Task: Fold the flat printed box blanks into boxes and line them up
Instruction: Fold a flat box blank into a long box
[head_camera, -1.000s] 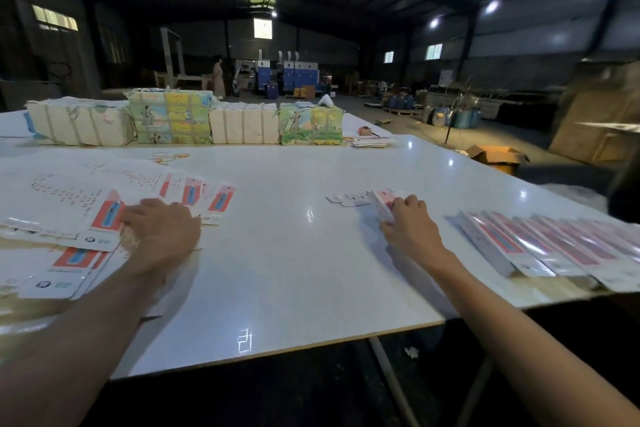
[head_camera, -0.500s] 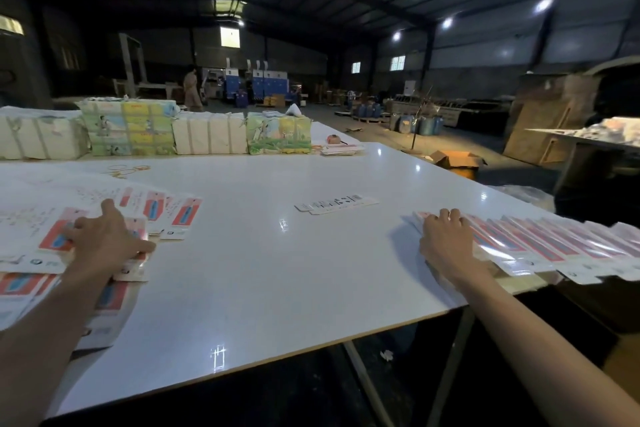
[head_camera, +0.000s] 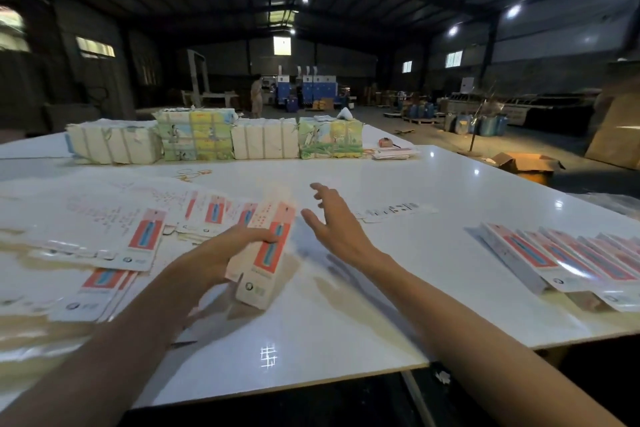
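Work judged partly complete: a row of folded boxes lies at near right, many flat blanks remain at left, left hand grips one blank at centre, right hand spread, empty

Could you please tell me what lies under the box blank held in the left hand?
Bare white table lies beneath the box blank, lifted by the left hand; the hand hides its left edge.
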Motion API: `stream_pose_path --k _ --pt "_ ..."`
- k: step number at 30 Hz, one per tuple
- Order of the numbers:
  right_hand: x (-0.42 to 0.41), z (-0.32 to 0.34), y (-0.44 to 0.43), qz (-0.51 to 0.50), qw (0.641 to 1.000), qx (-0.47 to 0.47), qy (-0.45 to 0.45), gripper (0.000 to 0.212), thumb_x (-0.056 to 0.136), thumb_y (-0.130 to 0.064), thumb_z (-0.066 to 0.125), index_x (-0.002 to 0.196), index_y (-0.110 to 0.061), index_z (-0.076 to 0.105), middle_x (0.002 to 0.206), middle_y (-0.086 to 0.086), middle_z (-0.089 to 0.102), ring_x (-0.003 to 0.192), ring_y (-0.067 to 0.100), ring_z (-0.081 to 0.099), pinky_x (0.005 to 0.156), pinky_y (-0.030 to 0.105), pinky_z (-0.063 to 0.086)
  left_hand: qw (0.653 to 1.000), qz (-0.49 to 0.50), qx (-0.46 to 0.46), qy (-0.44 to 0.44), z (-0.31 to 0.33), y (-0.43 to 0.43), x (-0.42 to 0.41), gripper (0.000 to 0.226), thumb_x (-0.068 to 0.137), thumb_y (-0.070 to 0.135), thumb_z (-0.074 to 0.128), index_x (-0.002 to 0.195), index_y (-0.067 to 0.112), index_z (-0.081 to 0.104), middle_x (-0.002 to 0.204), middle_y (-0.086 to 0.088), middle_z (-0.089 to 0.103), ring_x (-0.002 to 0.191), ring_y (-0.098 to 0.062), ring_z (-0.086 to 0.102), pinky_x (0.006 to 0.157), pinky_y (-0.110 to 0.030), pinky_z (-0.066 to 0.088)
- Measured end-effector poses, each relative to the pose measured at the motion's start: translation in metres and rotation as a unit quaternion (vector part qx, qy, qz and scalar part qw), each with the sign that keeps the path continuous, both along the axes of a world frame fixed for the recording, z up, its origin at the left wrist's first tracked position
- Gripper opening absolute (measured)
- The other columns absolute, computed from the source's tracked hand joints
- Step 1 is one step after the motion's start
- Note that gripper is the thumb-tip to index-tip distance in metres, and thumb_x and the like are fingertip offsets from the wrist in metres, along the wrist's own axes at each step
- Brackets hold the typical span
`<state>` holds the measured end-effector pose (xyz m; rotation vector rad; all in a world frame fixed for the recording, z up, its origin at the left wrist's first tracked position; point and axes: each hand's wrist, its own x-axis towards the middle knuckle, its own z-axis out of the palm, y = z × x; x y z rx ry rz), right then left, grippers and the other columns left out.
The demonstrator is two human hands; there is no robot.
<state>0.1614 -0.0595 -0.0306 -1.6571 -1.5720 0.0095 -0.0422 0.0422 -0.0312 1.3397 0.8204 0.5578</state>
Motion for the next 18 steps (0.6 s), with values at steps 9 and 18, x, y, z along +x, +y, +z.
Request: stream_pose_path --k 9,18 --pt "0.011 -0.019 0.007 0.051 0.979 0.026 0.194 0.045 0.109 -0.046 0.052 0.150 -0.027 0.052 0.139 -0.003 0.053 0.114 0.019 0.071 0.078 0.045 0.067 0.987 -0.090 -0.069 -0.116 0.002 -0.038 0.042 0.035 0.100 0.033 0.069 0.127 0.012 0.062 0.097 -0.015 0.074 0.081 -0.027 0.074 0.074 -0.038 0.060" --pt "0.019 -0.013 0.006 0.069 0.959 -0.030 0.274 0.028 0.100 -0.029 0.072 0.118 -0.011 0.059 0.107 0.010 0.071 0.085 0.012 0.079 0.064 0.023 0.060 0.965 -0.143 -0.071 -0.208 -0.033 -0.035 0.044 0.047 0.107 0.055 0.049 0.122 0.014 0.069 0.108 -0.022 0.067 0.085 -0.034 0.070 0.079 -0.043 0.060"
